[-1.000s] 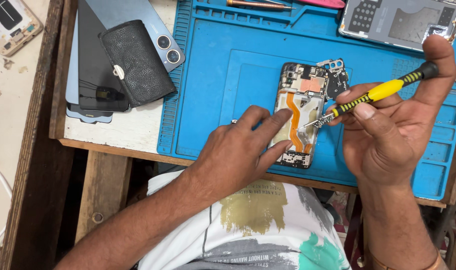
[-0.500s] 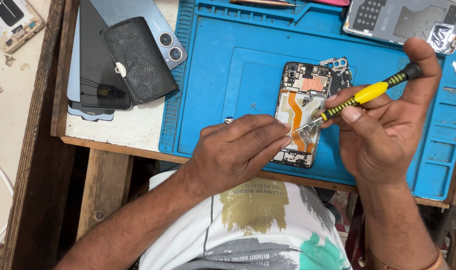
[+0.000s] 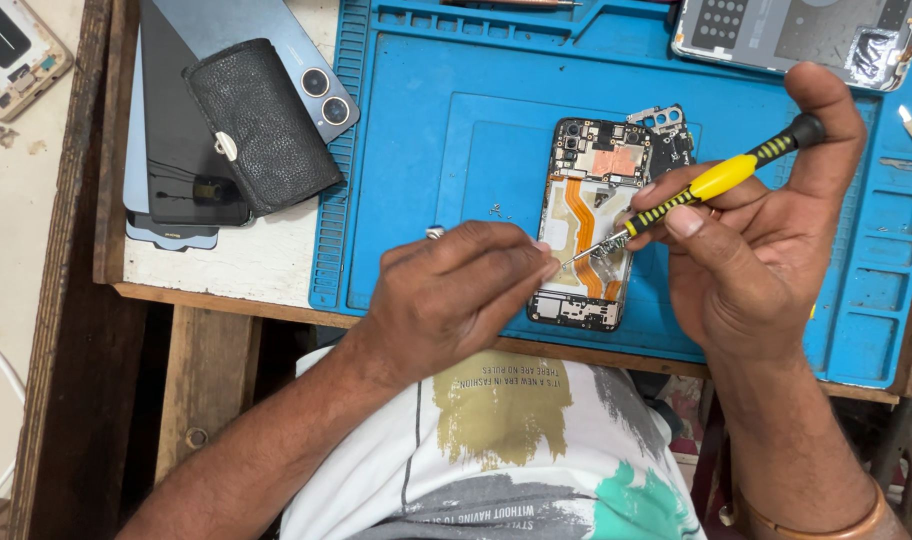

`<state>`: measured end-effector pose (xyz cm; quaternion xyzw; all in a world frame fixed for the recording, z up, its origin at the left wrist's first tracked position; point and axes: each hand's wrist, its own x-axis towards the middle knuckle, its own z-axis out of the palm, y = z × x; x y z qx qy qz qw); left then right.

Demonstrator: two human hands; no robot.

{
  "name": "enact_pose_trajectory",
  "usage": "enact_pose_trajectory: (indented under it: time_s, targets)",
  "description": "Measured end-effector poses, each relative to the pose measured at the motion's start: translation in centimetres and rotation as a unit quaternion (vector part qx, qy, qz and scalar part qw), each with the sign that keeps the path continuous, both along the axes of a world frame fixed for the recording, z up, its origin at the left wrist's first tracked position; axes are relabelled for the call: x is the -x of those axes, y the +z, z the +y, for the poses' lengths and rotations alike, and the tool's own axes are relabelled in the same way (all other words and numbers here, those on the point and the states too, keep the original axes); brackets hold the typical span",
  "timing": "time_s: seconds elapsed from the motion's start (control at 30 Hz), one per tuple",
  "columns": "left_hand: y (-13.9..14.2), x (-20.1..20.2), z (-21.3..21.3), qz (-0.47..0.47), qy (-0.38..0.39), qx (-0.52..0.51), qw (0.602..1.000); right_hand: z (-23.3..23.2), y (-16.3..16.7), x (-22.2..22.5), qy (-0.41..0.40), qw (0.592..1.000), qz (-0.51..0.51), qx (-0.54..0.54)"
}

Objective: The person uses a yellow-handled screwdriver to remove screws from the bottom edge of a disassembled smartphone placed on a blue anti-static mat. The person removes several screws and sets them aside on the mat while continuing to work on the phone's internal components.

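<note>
My right hand (image 3: 766,260) is closed on a yellow-and-black screwdriver (image 3: 691,195), thumb up on the cap, tip down on the opened phone (image 3: 601,215). My left hand (image 3: 456,295) is curled, fingertips pinched right at the tip — can't tell if it holds a screw or just steadies the edge. The phone lies back-off, face down, mid blue mat (image 3: 426,130), orange flex cable showing. I'd judge this the screw-removal step w/ the inner board; next move needs the tip kept square in the screw head and light pressure so it doesn't slip onto the cable. A few loose screws (image 3: 496,210) sit on the mat near the phone. The mat's small compartments on the right look mostly bare. Farther left — a black pouch (image 3: 261,125) across stacked phones (image 3: 176,150); a back cover (image 3: 796,35) top right.
</note>
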<state>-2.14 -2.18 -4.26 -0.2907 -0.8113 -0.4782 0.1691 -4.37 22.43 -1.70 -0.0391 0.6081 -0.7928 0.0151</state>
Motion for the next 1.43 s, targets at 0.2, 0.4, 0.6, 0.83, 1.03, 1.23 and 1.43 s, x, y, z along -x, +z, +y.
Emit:
enact_pose_trajectory:
  time_s: [0.2,0.4,0.6,0.83,1.03,1.23,1.43]
  targets:
    - [-0.2,1.4,-0.8,-0.09,0.058,0.047,0.993,-0.8,0.5,0.2,-0.03,0.999,-0.02,0.003]
    - [0.1,1.7,-0.9,-0.14,0.076,0.086,0.983,-1.0,0.6,0.5,-0.022,0.999,-0.011,-0.031]
    - [0.7,2.1,-1.5,-0.195,0.056,0.094,0.975,-0.9,0.5,0.4,-0.028,0.999,-0.021,-0.023]
    - [1.1,2.1,-1.8,-0.257,0.009,0.004,0.966,-0.8,0.2,0.3,-0.017,1.0,-0.012,0.013]
    - [0.4,0.7,-0.3,-0.366,-0.084,-0.161,0.913,-1.1,-0.1,0.0,0.001,1.0,-0.01,0.005]
    - [-0.3,0.2,0.0,-0.318,-0.067,-0.17,0.93,-1.4,0.0,-0.2,-0.012,1.0,-0.008,-0.02]
    - [-0.9,0.0,0.0,-0.305,-0.053,-0.167,0.936,-1.7,0.3,-0.1,-0.007,0.999,-0.003,-0.033]
